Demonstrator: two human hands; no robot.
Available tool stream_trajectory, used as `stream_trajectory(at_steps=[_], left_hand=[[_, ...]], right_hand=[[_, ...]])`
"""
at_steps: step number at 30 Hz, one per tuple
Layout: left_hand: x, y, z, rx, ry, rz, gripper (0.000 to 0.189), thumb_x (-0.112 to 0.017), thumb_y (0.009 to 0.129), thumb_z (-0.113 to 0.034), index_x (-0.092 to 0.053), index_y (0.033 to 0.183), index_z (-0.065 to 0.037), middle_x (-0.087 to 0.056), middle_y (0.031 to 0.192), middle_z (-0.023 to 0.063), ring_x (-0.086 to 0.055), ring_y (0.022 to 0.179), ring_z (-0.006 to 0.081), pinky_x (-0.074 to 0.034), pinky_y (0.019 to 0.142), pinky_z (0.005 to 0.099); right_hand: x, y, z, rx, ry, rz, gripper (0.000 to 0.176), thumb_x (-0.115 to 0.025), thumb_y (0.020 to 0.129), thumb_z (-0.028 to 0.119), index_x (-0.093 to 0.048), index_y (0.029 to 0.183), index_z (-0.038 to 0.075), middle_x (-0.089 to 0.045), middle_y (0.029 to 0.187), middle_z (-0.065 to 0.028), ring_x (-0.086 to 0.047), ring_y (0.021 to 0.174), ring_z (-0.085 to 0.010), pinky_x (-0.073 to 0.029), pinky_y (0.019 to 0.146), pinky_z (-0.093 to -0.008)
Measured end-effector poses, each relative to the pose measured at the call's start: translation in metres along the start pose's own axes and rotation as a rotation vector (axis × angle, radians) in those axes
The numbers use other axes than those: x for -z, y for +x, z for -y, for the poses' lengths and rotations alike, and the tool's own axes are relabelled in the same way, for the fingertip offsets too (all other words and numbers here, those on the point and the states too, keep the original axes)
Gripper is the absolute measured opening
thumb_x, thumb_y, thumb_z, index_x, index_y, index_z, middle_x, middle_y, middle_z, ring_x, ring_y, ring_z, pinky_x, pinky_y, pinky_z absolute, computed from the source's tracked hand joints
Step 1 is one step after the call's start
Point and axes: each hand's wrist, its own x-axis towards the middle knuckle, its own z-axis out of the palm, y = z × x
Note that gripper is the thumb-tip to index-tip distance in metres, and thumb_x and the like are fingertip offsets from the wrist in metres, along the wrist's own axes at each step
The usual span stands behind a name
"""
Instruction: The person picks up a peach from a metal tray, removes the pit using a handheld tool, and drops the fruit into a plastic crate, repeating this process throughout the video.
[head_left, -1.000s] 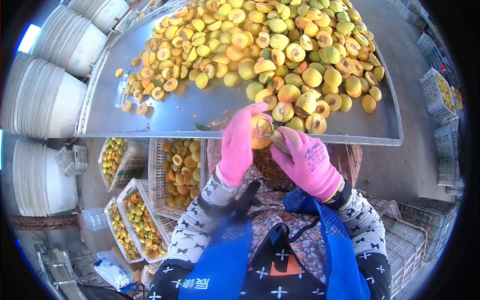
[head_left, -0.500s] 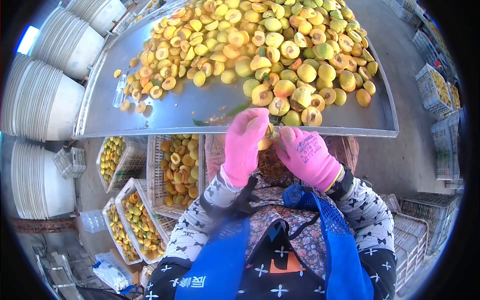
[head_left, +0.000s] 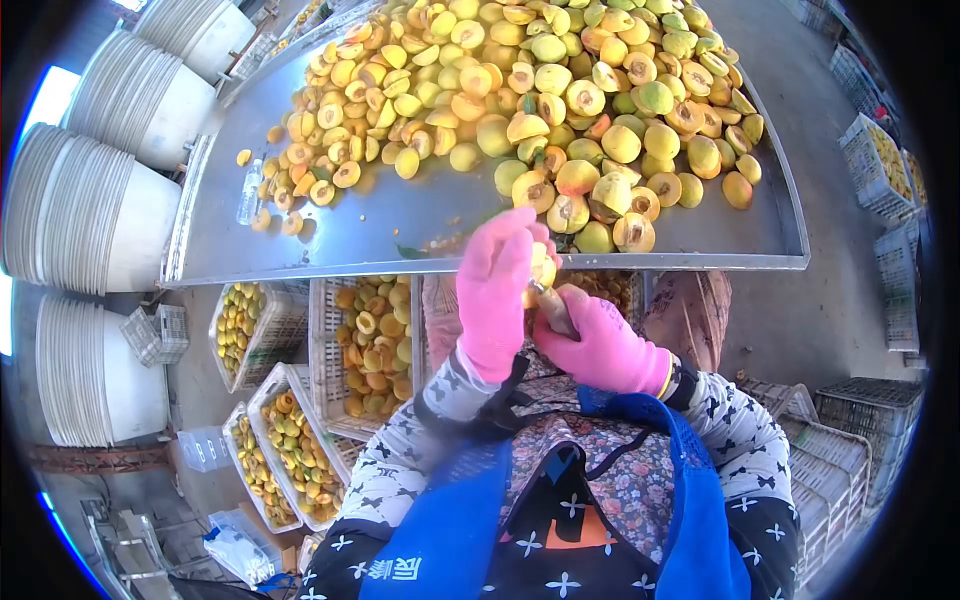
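The left hand [head_left: 495, 295] grips a partly hidden yellow peach [head_left: 542, 266] at the near edge of the table [head_left: 350, 238]; the right hand [head_left: 605, 345] clasps a handled tool [head_left: 556, 311] against it. Beyond, peach halves [head_left: 583, 98] lie heaped; far left, a clear bottle [head_left: 249, 193].

A tray [head_left: 345, 237] spans the upper middle of the frame, with fruit [head_left: 585, 98] heaped over its far and right parts and a bottle [head_left: 249, 193] at its left end. Stacked tubs [head_left: 75, 200] line the left edge. Fruit-filled crates [head_left: 319, 350] stand lower left of centre (one partly behind the tray's near edge); more crates [head_left: 825, 470] stand lower right. At centre, the left hand [head_left: 495, 295] lies left of the right hand [head_left: 602, 345].
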Motion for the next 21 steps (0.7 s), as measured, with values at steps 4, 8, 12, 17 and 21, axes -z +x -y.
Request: stream_trajectory(at_steps=[4,8,12,17,21], left_hand=[[0.016,0.008,0.002,0.173,0.033,0.127,0.025,-0.062,0.099,-0.021,-0.065,0.110,0.002,-0.068,0.085,0.0089,-0.064,0.071,0.0150,-0.054,0.063,0.0263],[0.019,0.018,0.023,0.086,0.259,0.077,0.028,-0.062,0.100,-0.024,-0.065,0.111,0.002,-0.069,0.085,0.0101,-0.066,0.072,0.0168,-0.055,0.062,0.0272],[0.026,0.019,0.021,0.221,0.042,0.142,0.026,-0.062,0.100,-0.021,-0.065,0.112,0.001,-0.069,0.090,0.0092,-0.065,0.075,0.0136,-0.054,0.064,0.0252],[0.041,0.018,0.048,-0.256,0.588,0.139,0.023,-0.064,0.098,-0.017,-0.067,0.114,0.000,-0.071,0.095,0.0069,-0.067,0.086,0.0117,-0.055,0.073,0.0257],[0.040,0.015,0.023,0.290,0.164,0.414,0.025,-0.068,0.095,-0.023,-0.070,0.107,-0.001,-0.071,0.084,0.0023,-0.059,0.068,0.0054,-0.045,0.056,0.0198]], right_hand=[[0.025,0.010,0.027,-0.790,0.719,0.413,0.020,-0.068,0.085,0.012,-0.052,0.094,0.004,-0.058,0.070,-0.0143,-0.060,0.060,-0.0338,-0.045,0.054,-0.0424],[-0.013,-0.011,-0.018,-0.002,-0.106,-0.028,0.020,-0.065,0.086,0.014,-0.055,0.100,0.004,-0.056,0.071,-0.0013,-0.054,0.054,-0.0122,-0.044,0.049,-0.0303],[0.006,0.001,0.007,-0.613,0.526,0.262,0.018,-0.064,0.088,0.014,-0.055,0.100,0.004,-0.057,0.072,-0.0009,-0.052,0.050,-0.0112,-0.042,0.045,-0.0278],[0.005,0.005,0.022,-0.711,0.726,0.268,0.017,-0.063,0.087,0.011,-0.054,0.098,0.002,-0.058,0.068,-0.0028,-0.049,0.045,-0.0116,-0.038,0.041,-0.0256],[0.031,-0.003,0.024,-0.931,0.781,0.401,0.017,-0.064,0.085,0.009,-0.054,0.096,0.000,-0.056,0.063,-0.0036,-0.050,0.042,-0.0116,-0.037,0.041,-0.0242]])
